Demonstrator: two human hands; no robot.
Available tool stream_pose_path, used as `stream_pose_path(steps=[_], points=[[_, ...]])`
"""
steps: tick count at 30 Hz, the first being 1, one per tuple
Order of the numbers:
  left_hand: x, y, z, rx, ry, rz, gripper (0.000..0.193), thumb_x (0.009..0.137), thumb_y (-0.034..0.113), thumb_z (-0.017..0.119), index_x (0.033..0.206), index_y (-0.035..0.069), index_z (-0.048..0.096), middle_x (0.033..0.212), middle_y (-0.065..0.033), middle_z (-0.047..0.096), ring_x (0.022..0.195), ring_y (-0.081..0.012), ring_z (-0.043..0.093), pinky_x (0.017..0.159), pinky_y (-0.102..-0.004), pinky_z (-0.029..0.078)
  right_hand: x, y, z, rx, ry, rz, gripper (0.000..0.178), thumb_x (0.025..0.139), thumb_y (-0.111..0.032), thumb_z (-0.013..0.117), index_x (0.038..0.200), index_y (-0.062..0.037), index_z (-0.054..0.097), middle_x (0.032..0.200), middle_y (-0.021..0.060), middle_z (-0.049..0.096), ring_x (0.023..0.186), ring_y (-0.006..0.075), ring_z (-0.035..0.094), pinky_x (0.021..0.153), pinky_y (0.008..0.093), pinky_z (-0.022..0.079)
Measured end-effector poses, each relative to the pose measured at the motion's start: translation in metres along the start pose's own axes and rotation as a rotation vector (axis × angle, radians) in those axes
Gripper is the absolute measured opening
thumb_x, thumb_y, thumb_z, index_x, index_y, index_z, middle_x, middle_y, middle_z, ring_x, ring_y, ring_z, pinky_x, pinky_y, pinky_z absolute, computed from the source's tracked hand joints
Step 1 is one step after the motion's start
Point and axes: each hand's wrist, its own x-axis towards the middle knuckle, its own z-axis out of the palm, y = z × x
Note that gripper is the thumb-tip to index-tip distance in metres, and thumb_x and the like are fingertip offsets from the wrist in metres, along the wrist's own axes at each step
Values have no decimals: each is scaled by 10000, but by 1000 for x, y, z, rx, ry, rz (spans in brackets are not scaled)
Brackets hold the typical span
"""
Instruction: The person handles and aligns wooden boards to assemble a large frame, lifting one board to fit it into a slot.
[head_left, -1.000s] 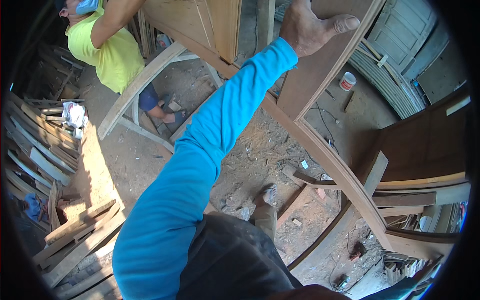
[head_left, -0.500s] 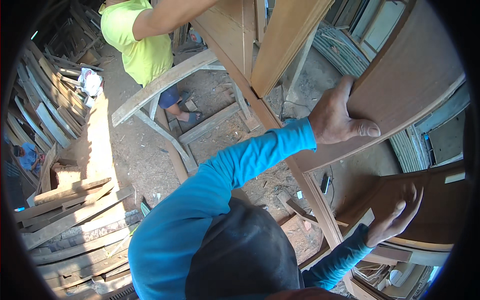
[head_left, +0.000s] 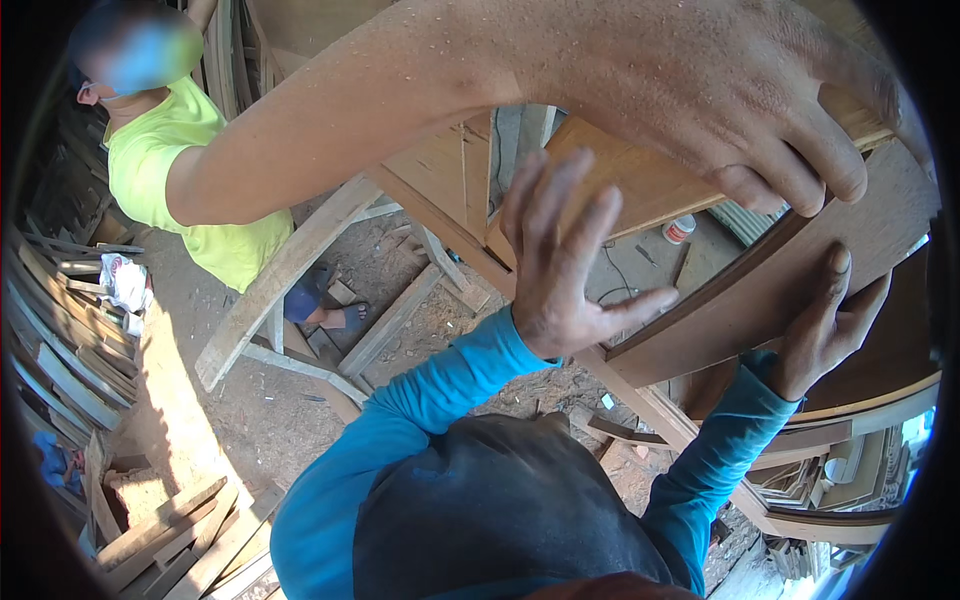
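Note:
My left hand (head_left: 565, 275) is raised with its fingers spread, holding nothing, beside the near end of a brown wooden panel (head_left: 690, 335). My right hand (head_left: 822, 335) grips the panel's lower edge, with one finger lying up along its face. A co-worker's hand (head_left: 770, 120) reaches across from the left and rests over the panel's upper edge. Beneath the panel's near end runs a long wooden frame rail (head_left: 655, 415). Beyond my left hand are wooden panels (head_left: 435, 180) joined to the same framework.
A co-worker in a yellow shirt (head_left: 195, 170) stands at the left behind a wooden trestle (head_left: 285, 275). Stacked boards (head_left: 190, 530) lie at lower left. A white bag (head_left: 125, 283) sits by leaning planks. A small tub (head_left: 679, 229) and a cable are on the floor.
My left hand has let go of the panel and moved left. My right hand has risen to the panel's lower edge. The co-worker's arm has reached over it; the panel has tilted.

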Motion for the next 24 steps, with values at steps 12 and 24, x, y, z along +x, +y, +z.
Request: stream_pose_path(steps=[12,24], points=[[-13,-62,25,128,4,-125,1212,607,213,856,1477,2,38,1407,-324,203,1275,-476,282,1042,-541,312,-1,12,-3,-8,-42,78,708,845,-416,683,1328,29,418,1150,203,583,983,265,616,858,335,512],[11,-75,38,439,35,-201,1031,698,258,763,1451,-55,131,1433,-290,274,1286,-444,321,1052,-484,314,-7,42,-11,91,-12,114,615,811,-394,715,1248,-42,462,1049,221,628,809,312,692,760,410,606]])
